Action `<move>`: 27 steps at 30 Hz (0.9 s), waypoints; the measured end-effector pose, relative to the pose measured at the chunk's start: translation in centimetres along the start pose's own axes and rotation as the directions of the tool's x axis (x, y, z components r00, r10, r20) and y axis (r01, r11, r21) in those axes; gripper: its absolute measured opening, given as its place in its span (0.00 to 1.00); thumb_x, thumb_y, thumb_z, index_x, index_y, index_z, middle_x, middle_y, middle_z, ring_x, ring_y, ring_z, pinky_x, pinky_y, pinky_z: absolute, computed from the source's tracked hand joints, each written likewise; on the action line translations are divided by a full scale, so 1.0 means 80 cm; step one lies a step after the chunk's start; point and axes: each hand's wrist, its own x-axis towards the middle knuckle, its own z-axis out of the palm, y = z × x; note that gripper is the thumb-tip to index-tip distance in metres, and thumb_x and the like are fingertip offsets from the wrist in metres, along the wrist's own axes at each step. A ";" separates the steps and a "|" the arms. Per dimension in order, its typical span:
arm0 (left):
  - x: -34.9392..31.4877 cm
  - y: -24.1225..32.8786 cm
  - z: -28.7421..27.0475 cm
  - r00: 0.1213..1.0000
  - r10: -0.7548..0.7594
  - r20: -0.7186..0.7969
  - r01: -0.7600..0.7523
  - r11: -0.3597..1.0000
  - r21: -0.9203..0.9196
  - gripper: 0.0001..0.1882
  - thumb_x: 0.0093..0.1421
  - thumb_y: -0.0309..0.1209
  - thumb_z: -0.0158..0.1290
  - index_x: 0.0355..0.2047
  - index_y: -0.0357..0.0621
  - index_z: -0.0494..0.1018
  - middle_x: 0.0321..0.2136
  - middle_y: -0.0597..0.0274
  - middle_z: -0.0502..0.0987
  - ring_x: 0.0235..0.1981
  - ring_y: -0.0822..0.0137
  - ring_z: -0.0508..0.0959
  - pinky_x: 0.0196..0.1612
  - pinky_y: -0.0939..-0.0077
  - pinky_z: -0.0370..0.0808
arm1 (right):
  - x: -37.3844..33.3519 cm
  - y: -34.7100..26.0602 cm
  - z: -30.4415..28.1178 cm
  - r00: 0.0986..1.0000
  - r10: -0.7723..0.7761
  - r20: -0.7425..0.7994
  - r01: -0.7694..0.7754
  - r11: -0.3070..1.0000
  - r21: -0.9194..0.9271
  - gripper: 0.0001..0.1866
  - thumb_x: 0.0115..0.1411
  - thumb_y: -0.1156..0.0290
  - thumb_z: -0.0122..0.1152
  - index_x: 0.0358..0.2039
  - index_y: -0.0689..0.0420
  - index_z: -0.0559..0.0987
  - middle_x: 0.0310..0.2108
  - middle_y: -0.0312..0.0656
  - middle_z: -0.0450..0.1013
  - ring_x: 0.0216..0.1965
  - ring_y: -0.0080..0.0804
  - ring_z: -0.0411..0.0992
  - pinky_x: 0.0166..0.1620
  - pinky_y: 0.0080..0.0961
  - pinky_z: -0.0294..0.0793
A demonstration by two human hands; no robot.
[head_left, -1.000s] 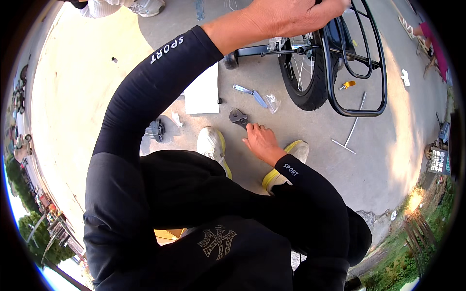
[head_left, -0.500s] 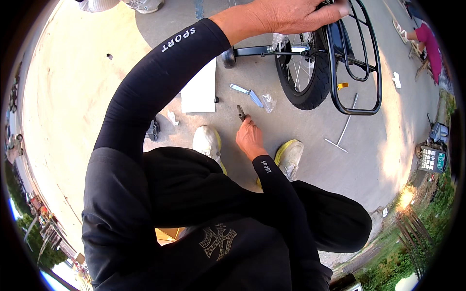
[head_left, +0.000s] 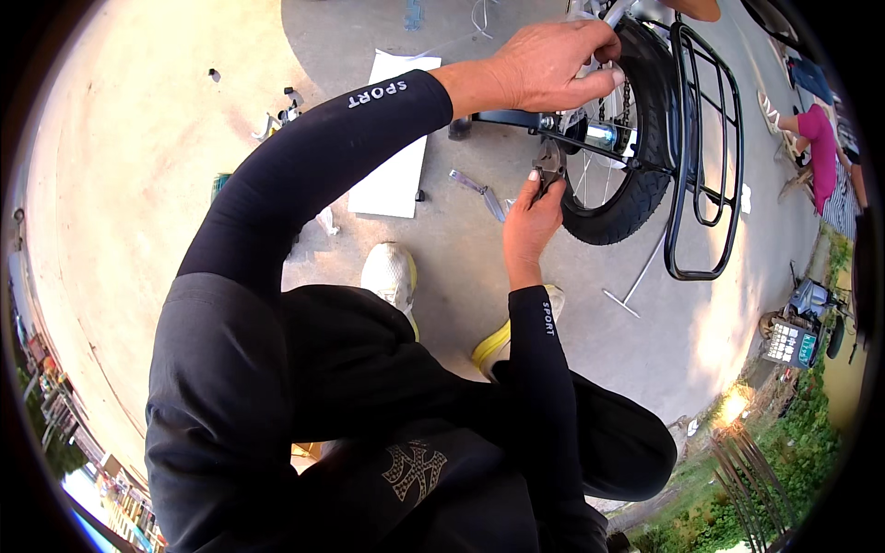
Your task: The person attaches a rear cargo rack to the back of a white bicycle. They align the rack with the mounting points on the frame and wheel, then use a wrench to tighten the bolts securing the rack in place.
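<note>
My right hand is closed round dark metal pliers. Their jaws are up against the axle end of a bike wheel, beside the black side bracket; whether they grip a part there is too small to tell. Over the spokes and chain, my left hand is half curled, thumb and forefinger apart, and nothing shows between them. The wheel has a thick black tyre, and a black tubular rack stands out to its right. A small dark support wheel sits at the bracket's left end.
On the concrete lie a white sheet, a slim pale-blue tool and a T-handled wrench. Small metal parts lie past my left arm. A seated person in magenta and a parked vehicle are at the right.
My left hand has come off the rack and moved over the spokes. The right hand has carried the pliers up from over the floor to the axle. The wheel and rack now appear farther right.
</note>
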 end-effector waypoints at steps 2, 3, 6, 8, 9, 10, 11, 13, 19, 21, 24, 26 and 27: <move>-0.017 -0.011 -0.002 0.983 0.093 0.160 -0.112 0.987 0.114 0.24 0.63 0.51 0.51 0.49 0.45 0.73 0.50 0.58 0.75 0.52 0.54 0.75 0.52 0.59 0.76 | 0.013 -0.004 0.006 1.000 -0.016 -0.001 0.016 0.997 -0.070 0.15 0.70 0.62 0.51 0.43 0.62 0.71 0.33 0.53 0.78 0.36 0.55 0.77 0.38 0.45 0.74; -0.019 -0.013 -0.002 0.969 0.126 0.213 -0.153 0.981 0.117 0.23 0.63 0.49 0.53 0.49 0.46 0.73 0.49 0.59 0.75 0.53 0.55 0.74 0.52 0.59 0.76 | 0.017 -0.008 0.009 1.000 -0.023 0.004 0.023 0.995 -0.102 0.15 0.70 0.61 0.51 0.42 0.62 0.71 0.33 0.53 0.78 0.36 0.56 0.77 0.38 0.46 0.74; -0.012 -0.010 -0.006 0.890 0.163 0.426 -0.228 0.968 0.106 0.17 0.58 0.36 0.59 0.47 0.46 0.76 0.48 0.61 0.75 0.53 0.56 0.75 0.51 0.57 0.77 | 0.023 -0.012 0.011 1.000 0.008 0.007 -0.007 0.986 -0.166 0.16 0.70 0.60 0.51 0.42 0.62 0.72 0.32 0.54 0.77 0.35 0.58 0.76 0.38 0.47 0.73; -0.003 -0.013 0.000 0.856 0.187 0.483 -0.318 0.925 0.206 0.15 0.56 0.30 0.58 0.45 0.46 0.77 0.47 0.61 0.75 0.51 0.57 0.76 0.48 0.58 0.78 | 0.020 -0.009 0.012 1.000 -0.001 0.002 0.001 0.979 -0.205 0.15 0.70 0.60 0.51 0.41 0.62 0.71 0.32 0.55 0.77 0.35 0.59 0.75 0.38 0.48 0.72; 0.003 -0.017 0.002 0.838 0.194 0.510 -0.364 0.895 0.257 0.14 0.56 0.27 0.58 0.44 0.45 0.77 0.47 0.61 0.75 0.51 0.57 0.77 0.47 0.58 0.79 | 0.021 -0.007 0.013 1.000 -0.010 0.000 0.009 0.975 -0.221 0.15 0.70 0.60 0.50 0.41 0.62 0.71 0.32 0.55 0.77 0.35 0.59 0.75 0.38 0.48 0.72; 0.007 -0.021 0.003 0.825 0.210 0.525 -0.410 0.861 0.300 0.15 0.54 0.22 0.56 0.43 0.45 0.78 0.48 0.62 0.75 0.49 0.58 0.78 0.45 0.61 0.80 | 0.021 -0.003 0.016 1.000 -0.013 0.002 0.013 0.977 -0.212 0.15 0.70 0.60 0.50 0.41 0.62 0.71 0.33 0.55 0.76 0.36 0.60 0.75 0.38 0.48 0.72; 0.005 -0.025 0.003 0.852 0.231 0.469 -0.414 0.847 0.333 0.15 0.54 0.22 0.56 0.44 0.48 0.78 0.48 0.63 0.76 0.48 0.58 0.79 0.45 0.61 0.81 | 0.023 0.002 0.022 1.000 -0.015 0.005 0.016 0.979 -0.204 0.15 0.70 0.60 0.50 0.40 0.62 0.71 0.33 0.56 0.76 0.36 0.60 0.75 0.38 0.48 0.71; 0.005 -0.032 0.009 0.890 0.288 0.354 -0.422 0.815 0.398 0.16 0.56 0.24 0.55 0.45 0.52 0.80 0.48 0.65 0.78 0.45 0.57 0.81 0.43 0.62 0.82 | 0.026 0.006 0.027 0.999 -0.034 -0.012 0.031 0.984 -0.176 0.15 0.70 0.61 0.50 0.40 0.62 0.71 0.33 0.56 0.76 0.36 0.60 0.74 0.38 0.48 0.71; 0.015 -0.039 0.017 0.882 0.193 0.430 -0.372 0.846 0.383 0.13 0.56 0.24 0.54 0.42 0.48 0.78 0.49 0.65 0.76 0.44 0.57 0.81 0.45 0.65 0.82 | 0.033 0.010 0.045 0.994 -0.068 -0.084 0.056 0.988 -0.141 0.14 0.70 0.62 0.50 0.38 0.62 0.70 0.34 0.57 0.75 0.37 0.61 0.74 0.38 0.49 0.71; 0.018 -0.040 0.020 0.868 0.219 0.445 -0.410 0.821 0.396 0.15 0.58 0.26 0.53 0.46 0.50 0.78 0.42 0.62 0.80 0.41 0.55 0.83 0.41 0.62 0.82 | 0.034 0.010 0.047 0.990 -0.104 -0.095 0.088 0.983 -0.159 0.14 0.70 0.62 0.50 0.38 0.62 0.69 0.33 0.58 0.76 0.37 0.62 0.74 0.38 0.50 0.71; 0.019 -0.037 0.024 0.890 0.176 0.420 -0.353 0.849 0.394 0.12 0.56 0.26 0.54 0.40 0.48 0.79 0.40 0.63 0.80 0.39 0.55 0.83 0.41 0.63 0.82 | 0.036 0.004 0.033 0.998 -0.057 0.012 0.058 0.972 -0.228 0.14 0.70 0.62 0.51 0.38 0.63 0.69 0.32 0.58 0.76 0.36 0.63 0.74 0.37 0.51 0.71; 0.022 -0.038 0.018 0.885 0.170 0.433 -0.353 0.851 0.388 0.10 0.55 0.25 0.54 0.37 0.46 0.80 0.38 0.62 0.80 0.38 0.54 0.83 0.41 0.62 0.82 | 0.042 -0.006 0.028 0.995 -0.013 0.095 0.041 0.955 -0.292 0.14 0.70 0.62 0.51 0.38 0.62 0.68 0.32 0.58 0.77 0.35 0.64 0.75 0.37 0.53 0.72; 0.028 -0.037 0.015 0.866 0.201 0.458 -0.394 0.839 0.376 0.10 0.55 0.25 0.54 0.37 0.45 0.81 0.35 0.59 0.81 0.37 0.52 0.83 0.39 0.60 0.82 | 0.044 -0.009 0.025 0.993 0.000 0.118 0.039 0.941 -0.335 0.14 0.70 0.62 0.51 0.39 0.62 0.68 0.32 0.58 0.77 0.34 0.64 0.75 0.37 0.53 0.72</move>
